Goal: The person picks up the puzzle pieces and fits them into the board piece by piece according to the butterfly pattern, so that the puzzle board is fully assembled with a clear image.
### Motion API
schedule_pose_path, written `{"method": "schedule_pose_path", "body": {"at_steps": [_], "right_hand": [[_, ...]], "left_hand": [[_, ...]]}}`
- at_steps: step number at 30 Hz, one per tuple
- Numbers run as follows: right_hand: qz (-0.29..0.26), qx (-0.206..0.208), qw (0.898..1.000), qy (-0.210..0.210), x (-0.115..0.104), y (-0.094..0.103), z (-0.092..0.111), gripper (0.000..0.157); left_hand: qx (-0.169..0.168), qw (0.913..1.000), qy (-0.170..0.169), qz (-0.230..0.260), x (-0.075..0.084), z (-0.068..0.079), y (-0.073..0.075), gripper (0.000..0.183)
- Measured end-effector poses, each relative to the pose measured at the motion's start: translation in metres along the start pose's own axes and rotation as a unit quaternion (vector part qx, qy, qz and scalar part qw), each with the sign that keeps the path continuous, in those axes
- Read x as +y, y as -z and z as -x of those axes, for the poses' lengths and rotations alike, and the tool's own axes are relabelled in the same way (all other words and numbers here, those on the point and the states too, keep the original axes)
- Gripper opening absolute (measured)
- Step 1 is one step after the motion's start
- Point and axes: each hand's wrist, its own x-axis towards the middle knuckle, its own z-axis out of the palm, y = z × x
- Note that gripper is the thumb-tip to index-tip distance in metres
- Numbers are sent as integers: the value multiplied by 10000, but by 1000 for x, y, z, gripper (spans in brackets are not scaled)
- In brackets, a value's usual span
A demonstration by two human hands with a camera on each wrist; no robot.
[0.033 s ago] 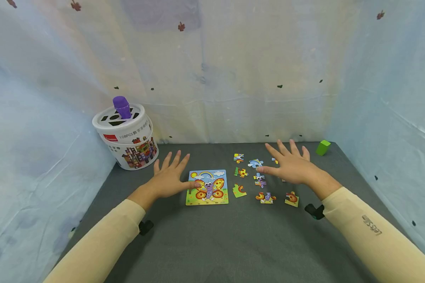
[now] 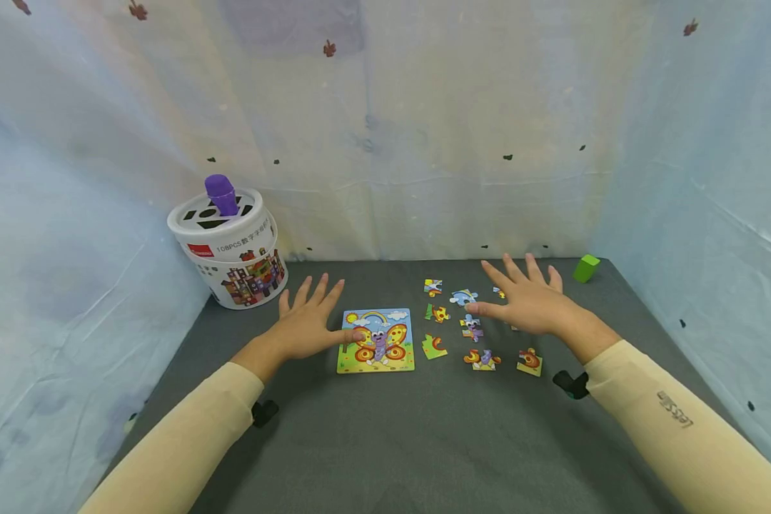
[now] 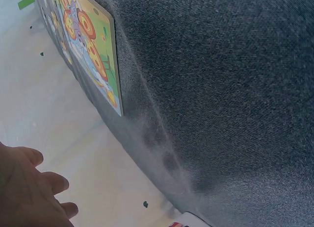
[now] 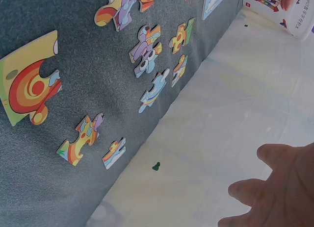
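Observation:
My left hand (image 2: 305, 330) is held above the table with fingers spread and holds nothing. From the head, its thumb overlaps the left part of a butterfly picture board (image 2: 385, 360); in the left wrist view the board (image 3: 110, 55) lies flat, apart from the fingers (image 3: 54, 183). My right hand (image 2: 528, 303), fingers also spread and holding nothing, is over several loose jigsaw pieces and hides some of them. Among these are a blue rainbow piece (image 2: 464, 298), a purple face piece (image 2: 471, 328) and a yellow-edged swirl piece (image 4: 29, 85).
A white lidded bucket (image 2: 250, 277) stands at the back left, a purple block (image 2: 221, 194) sticking up from its lid. Near the back right corner is a green block (image 2: 587, 268). Pale cloth (image 2: 424, 143) hangs behind and beside the dark grey table (image 2: 385, 442).

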Motion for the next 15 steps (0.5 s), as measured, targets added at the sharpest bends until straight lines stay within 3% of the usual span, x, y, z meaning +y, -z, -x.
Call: {"method": "schedule_pose_path", "body": {"at_steps": [15], "right_hand": [[-131, 159, 9998, 56, 2, 7, -1, 111]], "left_hand": [[42, 9998, -102, 151, -9, -5, -7, 127]]}}
